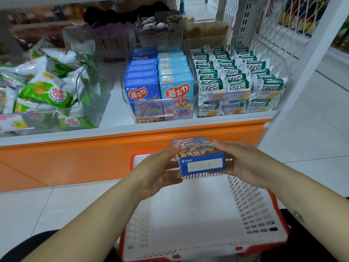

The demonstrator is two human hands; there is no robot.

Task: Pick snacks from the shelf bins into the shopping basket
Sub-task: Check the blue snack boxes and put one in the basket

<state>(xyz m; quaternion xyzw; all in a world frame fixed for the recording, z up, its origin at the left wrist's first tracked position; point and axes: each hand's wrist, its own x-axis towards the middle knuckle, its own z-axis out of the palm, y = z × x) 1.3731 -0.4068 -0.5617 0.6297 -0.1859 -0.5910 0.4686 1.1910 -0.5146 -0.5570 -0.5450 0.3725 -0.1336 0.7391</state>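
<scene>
— Item in hand?
— One blue snack box (202, 157), lying flat above the far end of the shopping basket (251, 203); left hand (160, 167) grips its left side, right hand (243, 163) its right side; thumbs on top, fingers (171, 174) curled beneath; near panel reads 好丽友, beside a white date label (204, 164) too blurred to read.
— Basket?
— One; white slotted walls, red rim.
— Shelf (113, 110) stock, front row?
— Three clear bins; middle bin (164, 110): two columns of boxes (141, 93), dark blue and light blue, perhaps six each, fronts marked 蘑古力; right bin (236, 108): three columns of green-and-white packets (238, 86) marked 好吃点, two tiers showing at the front; left bin (90, 103): a loose heap of green-and-white bags (47, 95).
</scene>
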